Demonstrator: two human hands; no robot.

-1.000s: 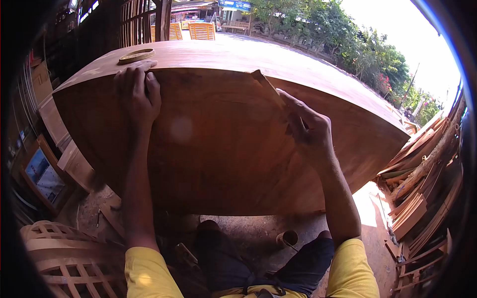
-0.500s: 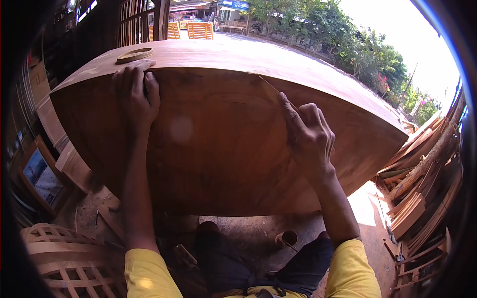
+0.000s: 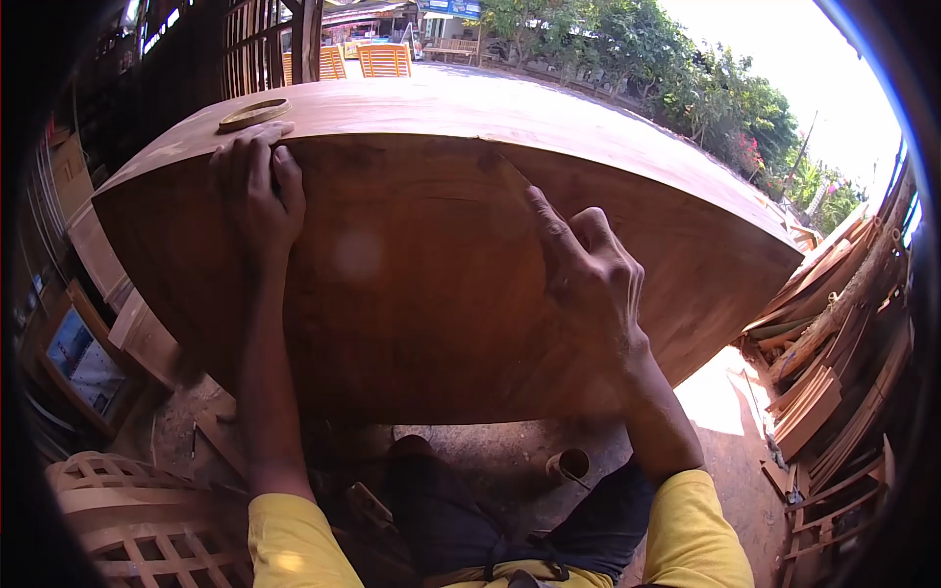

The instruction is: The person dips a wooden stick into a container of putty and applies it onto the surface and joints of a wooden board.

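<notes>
A large reddish-brown wooden box or cabinet (image 3: 402,284) stands before me, its long edge running across the view. My left hand (image 3: 257,181) is hooked over that edge at the left, fingers bent onto the top and thumb against the front face. Just behind its fingers lies a shallow round lid (image 3: 253,115) with a yellowish rim. My right hand (image 3: 588,260) is closed around a thin, flat putty knife (image 3: 512,178), forefinger stretched along it. The blade tip points up-left to the edge, near a small dark mark; its handle is hidden in my palm.
Wood offcuts (image 3: 809,407) and a log (image 3: 833,318) are stacked at the right. A woven basket-like piece (image 3: 137,510) and a framed picture (image 3: 83,353) stand at the left. A small can (image 3: 569,464) is on the floor between my knees. Slatted chairs (image 3: 384,61) stand behind.
My right hand and the putty knife have moved a little left and slightly down along the front face. My left hand keeps its place on the edge; the view has shifted slightly.
</notes>
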